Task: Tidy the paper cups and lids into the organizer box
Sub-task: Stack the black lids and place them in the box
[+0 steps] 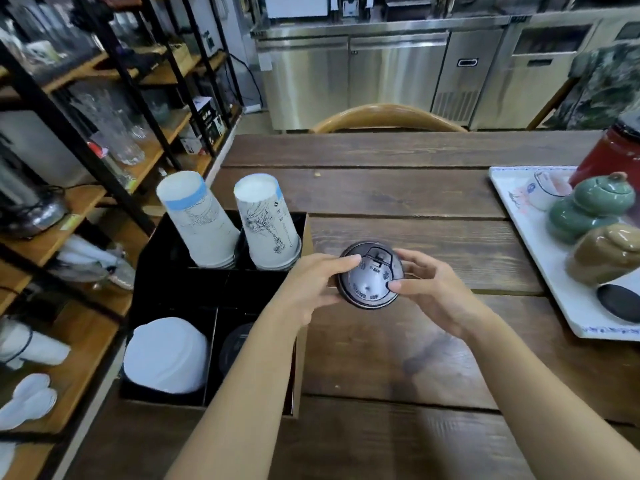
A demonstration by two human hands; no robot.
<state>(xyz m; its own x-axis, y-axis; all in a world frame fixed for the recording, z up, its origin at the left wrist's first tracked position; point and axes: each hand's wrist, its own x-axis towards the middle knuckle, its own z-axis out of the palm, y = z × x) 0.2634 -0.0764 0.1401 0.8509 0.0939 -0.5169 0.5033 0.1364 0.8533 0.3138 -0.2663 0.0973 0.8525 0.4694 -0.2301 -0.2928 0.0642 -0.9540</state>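
Note:
A black plastic cup lid (370, 276) is held just above the wooden table, right of the organizer box (152, 265). My left hand (311, 285) grips its left rim and my right hand (429, 289) its right rim, thumb on top. The black box stands at the table's left edge. Two stacks of upside-down paper cups fill its far compartments: one with a blue band (197, 220), one with a line drawing (268, 223). White lids (166, 355) fill the near left compartment. Dark lids (235, 344) lie in the near right one, partly hidden by my left forearm.
A white tray (547, 271) at the table's right edge carries green and brown ceramic jars, small cups and a red canister. A wooden chair back shows beyond the far edge. Shelves with glassware and more white lids stand to the left.

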